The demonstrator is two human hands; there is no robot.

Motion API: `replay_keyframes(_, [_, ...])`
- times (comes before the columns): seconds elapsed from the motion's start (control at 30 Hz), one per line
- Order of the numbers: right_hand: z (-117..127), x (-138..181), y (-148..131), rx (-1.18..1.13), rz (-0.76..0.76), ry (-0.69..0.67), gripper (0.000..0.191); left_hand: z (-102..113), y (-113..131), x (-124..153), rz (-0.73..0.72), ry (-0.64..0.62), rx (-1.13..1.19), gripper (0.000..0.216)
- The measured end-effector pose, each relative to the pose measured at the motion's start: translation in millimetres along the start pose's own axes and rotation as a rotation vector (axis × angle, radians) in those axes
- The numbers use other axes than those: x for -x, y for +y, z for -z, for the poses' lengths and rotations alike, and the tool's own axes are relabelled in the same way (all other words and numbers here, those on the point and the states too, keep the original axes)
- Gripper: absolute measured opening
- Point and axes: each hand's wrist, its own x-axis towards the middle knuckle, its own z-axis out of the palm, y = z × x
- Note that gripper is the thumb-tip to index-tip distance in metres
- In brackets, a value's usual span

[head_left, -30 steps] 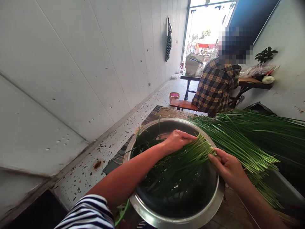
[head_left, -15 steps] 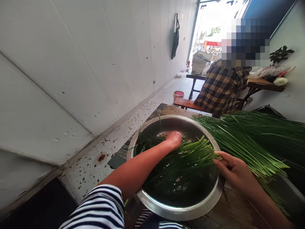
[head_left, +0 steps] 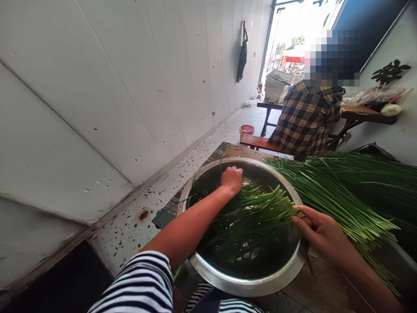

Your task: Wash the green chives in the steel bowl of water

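Observation:
A large steel basin (head_left: pixel 247 284) holds water and a bunch of green chives (head_left: pixel 254 217) lying across it. My left hand (head_left: pixel 231 179) reaches into the far side of the basin, fingers curled down onto the chives there. At the basin's right rim my right hand (head_left: pixel 317 230) pinches the cut ends of the bunch. A big pile of loose chives (head_left: pixel 345 191) lies on the table to the right of the basin.
A person in a plaid shirt (head_left: pixel 306 119) sits on a wooden bench (head_left: pixel 257 141) ahead, at a table (head_left: pixel 365 114) with bags. A pink-filled bowl (head_left: pixel 246 129) stands on the terrazzo floor. A white panel wall (head_left: pixel 114 95) runs along the left.
My left hand has slid from the chive ends to the far side of the basin and pushed down. The right hand stays at the rim on the cut ends.

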Motion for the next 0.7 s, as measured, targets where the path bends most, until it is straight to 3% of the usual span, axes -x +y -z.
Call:
replay_keyframes(0.13, [0.1,0.4,-3.2,0.026,0.0,0.01,0.04,-17.3,1.1,-0.5,-0.116,-0.102,0.151,0.025])
replay_keyframes(0.27, [0.2,-0.3,-6.8,0.01,0.016,0.019,0.039,-25.9,10.0,5.8,-0.214,-0.235,0.103,0.018])
replay_keyframes(0.43, [0.7,-0.9,-14.4,-0.027,0.006,0.025,0.038,-12.3,12.3,6.0,-0.112,-0.203,0.228,0.018])
replay_keyframes(0.7, [-4.9,-3.7,-23.2,-0.035,-0.037,0.092,0.04,4.5,15.6,11.4,-0.018,-0.133,0.87,0.028])
